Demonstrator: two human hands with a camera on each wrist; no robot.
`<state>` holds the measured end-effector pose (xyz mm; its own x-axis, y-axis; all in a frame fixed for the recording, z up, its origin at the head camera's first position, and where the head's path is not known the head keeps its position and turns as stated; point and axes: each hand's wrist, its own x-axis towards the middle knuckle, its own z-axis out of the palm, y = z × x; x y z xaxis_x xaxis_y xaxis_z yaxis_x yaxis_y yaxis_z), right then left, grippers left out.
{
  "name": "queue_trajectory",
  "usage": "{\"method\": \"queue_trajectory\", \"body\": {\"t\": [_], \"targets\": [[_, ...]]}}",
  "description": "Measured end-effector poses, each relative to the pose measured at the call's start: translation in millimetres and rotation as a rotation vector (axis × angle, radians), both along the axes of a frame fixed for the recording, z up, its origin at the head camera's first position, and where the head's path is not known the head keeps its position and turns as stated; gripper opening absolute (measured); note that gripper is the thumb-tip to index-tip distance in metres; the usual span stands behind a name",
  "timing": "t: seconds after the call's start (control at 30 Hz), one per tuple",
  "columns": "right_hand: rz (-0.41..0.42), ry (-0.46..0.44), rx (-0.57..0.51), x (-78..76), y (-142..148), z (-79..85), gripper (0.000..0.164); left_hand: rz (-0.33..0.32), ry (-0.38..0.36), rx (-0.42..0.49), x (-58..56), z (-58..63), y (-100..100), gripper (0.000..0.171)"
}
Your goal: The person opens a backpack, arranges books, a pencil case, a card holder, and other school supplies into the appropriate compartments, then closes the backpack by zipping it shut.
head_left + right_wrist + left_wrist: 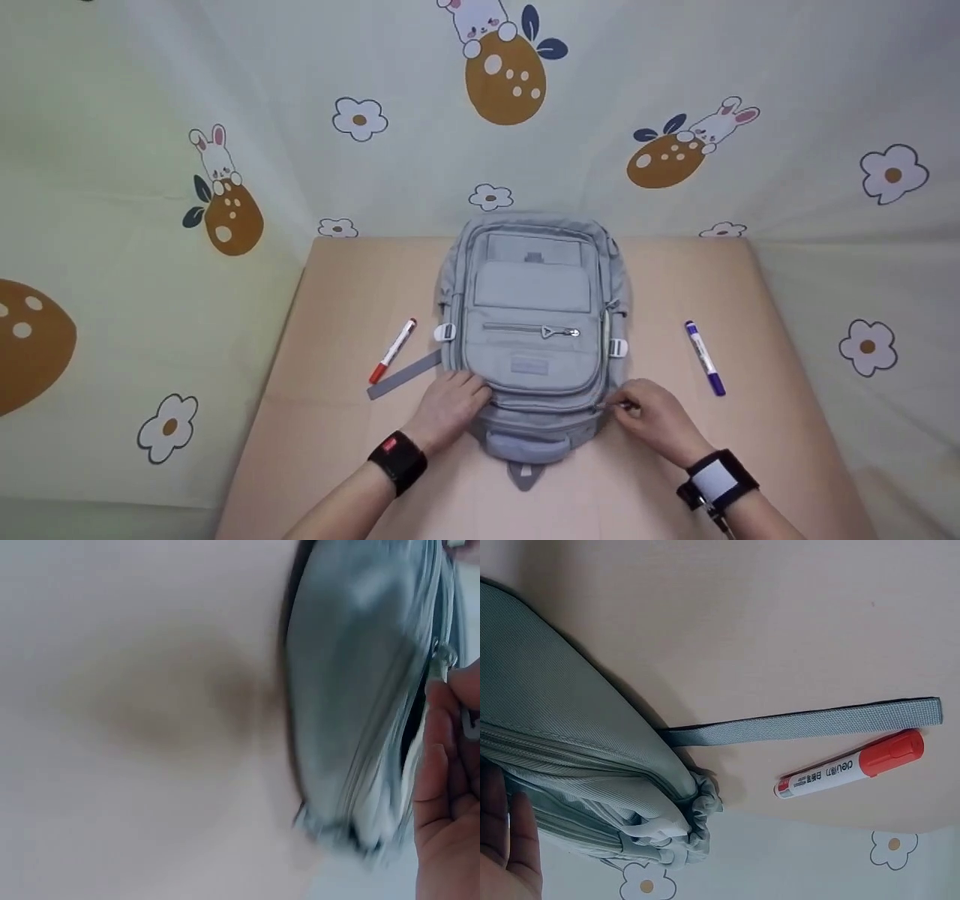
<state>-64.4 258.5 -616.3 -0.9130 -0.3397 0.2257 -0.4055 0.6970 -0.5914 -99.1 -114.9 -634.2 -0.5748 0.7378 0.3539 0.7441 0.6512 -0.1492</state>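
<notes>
- One bag (534,289), lying flat on the tabletop (675,277) at the centre of the head view, with long axis up and down the frame and handle (529,448) toward the bottom.
- Two hands: left hand (451,409) touching the bag's lower-left edge, cannot tell whether pinching; right hand (654,420) at lower right, pinching one zip pull (446,656) between fingers.
- Two markers: red marker (393,351) left of centre, purple marker (705,358) at right.
- One strap (405,375), stretching left beside the red marker.
</notes>
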Motion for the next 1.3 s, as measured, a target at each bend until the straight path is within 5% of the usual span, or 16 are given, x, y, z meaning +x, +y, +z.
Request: {"method": "queue_trajectory", "body": {"t": [0.17,0.5,0.77,0.97,1.3], "targets": [[-0.053,0.057,0.08,-8.8,6,-2.3,0.02,-0.003,-0.008,-0.009,0.9,0.7,0,0.019],[-0.124,-0.043,0.05,-2.6,-7,-9.7,0.009,-0.036,-0.006,-0.053,3.9,11.1,9,0.01],[-0.191,-0.027,0.015,0.8,-14,-9.4,0.008,-0.14,0.065,-0.015,3.9,29.0,74,0.004],[-0.2,0.022,0.021,2.3,-16,-6.2,0.011,-0.135,0.117,-0.053,-1.5,20.2,127,0.021],[-0.131,0.135,0.061,-0.5,-6,-3.4,0.013,-0.083,0.091,-0.095,-3.2,20.1,150,0.018]]}}
